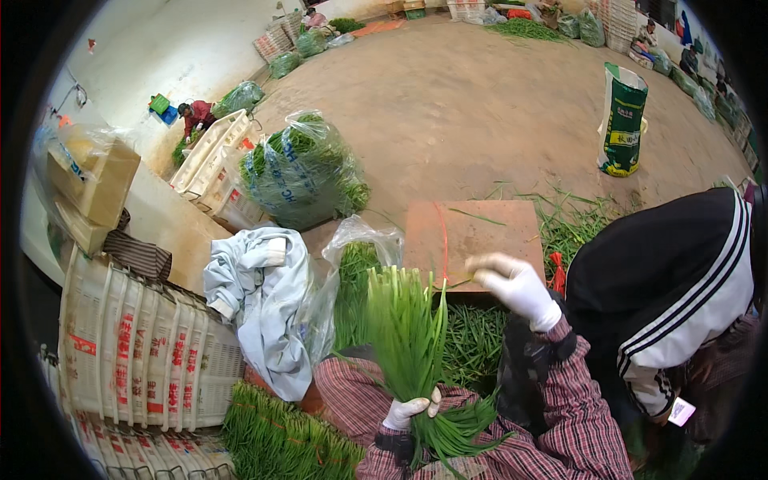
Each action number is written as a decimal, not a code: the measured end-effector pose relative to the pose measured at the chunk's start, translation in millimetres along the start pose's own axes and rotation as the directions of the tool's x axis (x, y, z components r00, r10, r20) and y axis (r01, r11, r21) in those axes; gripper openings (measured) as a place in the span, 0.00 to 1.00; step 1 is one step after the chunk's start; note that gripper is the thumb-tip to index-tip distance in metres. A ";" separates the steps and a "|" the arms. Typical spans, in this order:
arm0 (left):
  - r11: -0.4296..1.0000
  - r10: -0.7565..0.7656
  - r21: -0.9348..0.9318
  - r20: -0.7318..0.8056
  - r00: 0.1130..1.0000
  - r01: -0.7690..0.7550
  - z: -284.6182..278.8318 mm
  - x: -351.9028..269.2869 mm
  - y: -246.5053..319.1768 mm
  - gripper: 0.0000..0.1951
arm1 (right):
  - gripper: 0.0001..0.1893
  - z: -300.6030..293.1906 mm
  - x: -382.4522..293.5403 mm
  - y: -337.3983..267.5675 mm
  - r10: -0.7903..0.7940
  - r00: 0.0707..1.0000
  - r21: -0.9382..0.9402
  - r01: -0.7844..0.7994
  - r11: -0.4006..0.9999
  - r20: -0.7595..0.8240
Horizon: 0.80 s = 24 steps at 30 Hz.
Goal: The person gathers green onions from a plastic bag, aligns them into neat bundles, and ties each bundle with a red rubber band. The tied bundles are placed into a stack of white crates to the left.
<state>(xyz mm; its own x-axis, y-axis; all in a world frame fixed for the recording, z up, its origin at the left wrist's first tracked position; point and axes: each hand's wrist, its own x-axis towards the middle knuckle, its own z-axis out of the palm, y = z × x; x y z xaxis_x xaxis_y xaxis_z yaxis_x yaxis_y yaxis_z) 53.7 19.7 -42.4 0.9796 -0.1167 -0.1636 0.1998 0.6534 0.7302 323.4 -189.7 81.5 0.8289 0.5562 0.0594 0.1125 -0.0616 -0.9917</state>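
My left hand, in a white glove, grips a thick bunch of garlic chives low down. Pale cut ends point up and away from me, while the leafy ends spill over my lap. Raised to the right of the bunch, my right hand also wears a white glove, with stained fingertips. Its fingers reach over the near edge of a reddish-brown board, and I see nothing held in it. A red tie strand lies across that board near a loose leaf.
Bundled chives lie at lower left beside stacked white plastic crates. A light blue garment drapes nearby. Close on my right, a person in a black jacket bends over. Red ties hang by the board; a green sack stands beyond.
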 end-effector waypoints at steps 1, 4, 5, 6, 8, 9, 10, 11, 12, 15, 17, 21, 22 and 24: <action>1.000 0.004 0.028 -0.046 0.999 -0.003 4.2 2.3 4.0 0.18 | 0.20 -2.7 -5.6 0.6 0.057 0.992 -0.337 -0.016 0.941 0.114; 0.996 -0.009 0.084 -0.207 0.978 0.027 19.9 9.0 19.6 0.15 | 0.33 6.7 -23.3 9.4 0.285 0.874 -0.579 -0.004 0.815 0.394; 0.995 -0.011 0.089 -0.262 0.965 0.035 25.2 11.5 25.7 0.14 | 0.38 12.7 -29.8 14.2 0.361 0.797 -0.545 -0.048 0.837 0.484; 0.992 -0.033 0.105 -0.307 0.951 0.068 30.4 14.0 31.2 0.15 | 0.41 25.2 -37.3 20.7 0.383 0.769 -0.512 -0.085 0.855 0.512; 0.957 -0.035 0.260 -0.325 0.945 0.125 37.5 18.6 45.0 0.16 | 0.50 46.5 -43.8 35.2 0.402 0.671 -0.418 -0.148 0.896 0.623; 0.932 -0.046 0.322 -0.347 0.937 0.165 40.3 20.4 52.1 0.17 | 0.50 52.9 -47.2 42.2 0.302 0.667 -0.267 -0.158 0.951 0.681; 0.914 -0.074 0.346 -0.372 0.925 0.212 42.7 20.3 60.3 0.18 | 0.49 66.5 -48.7 49.5 0.231 0.697 -0.121 -0.204 0.971 0.679; 0.907 -0.066 0.375 -0.323 0.944 0.192 44.1 20.2 70.1 0.18 | 0.48 78.6 -49.2 55.8 0.136 0.740 0.067 -0.238 0.969 0.658; 0.896 -0.081 0.395 -0.305 0.949 0.204 45.3 19.4 80.8 0.18 | 0.45 83.0 -50.3 61.1 0.136 0.768 0.222 -0.342 0.913 0.626; 0.833 -0.082 0.515 -0.247 0.966 0.202 49.2 9.8 116.5 0.25 | 0.42 103.1 -55.3 70.2 0.088 0.888 0.605 -0.376 0.702 0.451; 0.719 -0.192 0.622 -0.253 0.948 0.311 49.4 0.8 140.7 0.28 | 0.43 106.7 -56.3 72.1 0.047 0.896 0.750 -0.398 0.528 0.442; 0.350 -0.160 0.862 -0.331 0.930 0.367 53.1 -32.5 160.3 0.36 | 0.45 111.9 -56.6 68.3 0.076 0.943 0.833 -0.322 0.450 0.324; 0.399 -0.111 0.863 -0.292 0.950 0.312 53.9 -42.6 157.8 0.39 | 0.45 112.8 -55.1 67.1 0.191 0.942 0.826 -0.334 0.455 0.275; 0.308 -0.092 0.882 -0.347 0.933 0.358 50.9 -61.8 152.7 0.39 | 0.36 112.8 -52.8 64.4 0.174 0.977 0.872 -0.189 0.451 0.122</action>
<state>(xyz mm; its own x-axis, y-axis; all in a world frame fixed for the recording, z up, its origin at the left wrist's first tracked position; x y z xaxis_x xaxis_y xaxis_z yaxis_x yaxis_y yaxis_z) 24.8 88.6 113.0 0.8885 0.0903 -0.4500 0.4312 -0.5000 0.7510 225.1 -129.5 1.7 0.7628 0.6337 -0.1288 -0.5842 0.5900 -0.5574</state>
